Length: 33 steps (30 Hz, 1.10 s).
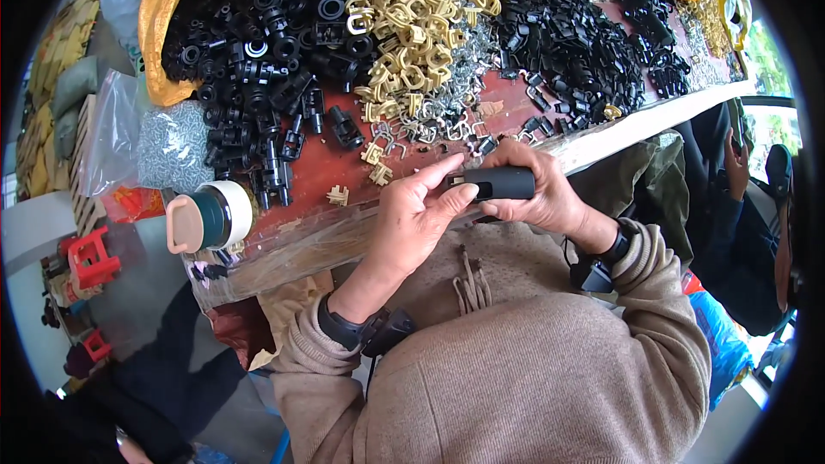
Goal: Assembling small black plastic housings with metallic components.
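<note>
A black tube (509, 182) is held near the front edge of the tabletop (322, 165). It is gripped by the fingers of the right hand (547, 193), and its left end is pinched by the left hand (408, 222). Black parts (273, 86), tan clips (404, 26) and silver clips (468, 64) are piled beyond. A cup (210, 219) is set leftward.

At the tabletop's (314, 167) near left corner a cup (225, 216) is sitting, a bag (172, 146) lying behind it; rightward, fittings (258, 101), clips (411, 27) and small parts (577, 47) are lying heaped. Left hand (414, 216) and right hand (548, 196) are holding a tube (513, 182) at the near edge.
</note>
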Motion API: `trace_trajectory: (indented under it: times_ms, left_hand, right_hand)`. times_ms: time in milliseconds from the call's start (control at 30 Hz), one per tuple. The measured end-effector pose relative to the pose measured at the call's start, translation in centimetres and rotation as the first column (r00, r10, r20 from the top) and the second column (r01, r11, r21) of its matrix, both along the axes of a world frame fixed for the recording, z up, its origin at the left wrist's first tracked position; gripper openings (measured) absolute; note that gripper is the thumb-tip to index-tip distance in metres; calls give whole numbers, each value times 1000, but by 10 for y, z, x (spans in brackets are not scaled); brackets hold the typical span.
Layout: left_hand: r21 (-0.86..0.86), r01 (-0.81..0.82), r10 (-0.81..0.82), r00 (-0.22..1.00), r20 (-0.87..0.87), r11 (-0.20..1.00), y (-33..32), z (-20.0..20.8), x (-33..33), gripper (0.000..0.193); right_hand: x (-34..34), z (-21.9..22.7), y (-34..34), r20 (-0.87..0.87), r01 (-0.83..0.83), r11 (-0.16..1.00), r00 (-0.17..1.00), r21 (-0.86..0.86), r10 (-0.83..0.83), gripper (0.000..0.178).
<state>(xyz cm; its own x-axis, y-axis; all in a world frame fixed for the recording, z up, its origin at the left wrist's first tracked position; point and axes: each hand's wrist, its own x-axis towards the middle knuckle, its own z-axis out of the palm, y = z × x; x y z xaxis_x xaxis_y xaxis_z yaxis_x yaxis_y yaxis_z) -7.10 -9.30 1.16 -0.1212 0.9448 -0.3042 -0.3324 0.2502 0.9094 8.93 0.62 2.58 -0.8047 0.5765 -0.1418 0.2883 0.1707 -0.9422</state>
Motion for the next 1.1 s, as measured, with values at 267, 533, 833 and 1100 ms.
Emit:
trace_trajectory:
  times_ms: [267,533,833,1100]
  left_hand:
    - [-8,105,-103,990,99,994,2,7,-12,61]
    - [43,128,-135,948,287,991,6,20,-7,79]
    - [54,74,-90,913,398,996,1,9,2,77]
    - [22,72,-73,855,513,997,4,-1,10,73]
  right_hand:
    - [-2,17,22,-50,-271,932,956,239,290,62]
    - [-20,8,19,-371,-516,832,746,203,553,83]
    - [-11,-3,5,-475,-354,899,857,-259,200,86]
    - [-9,-4,-5,-503,-204,862,862,-464,-66,88]
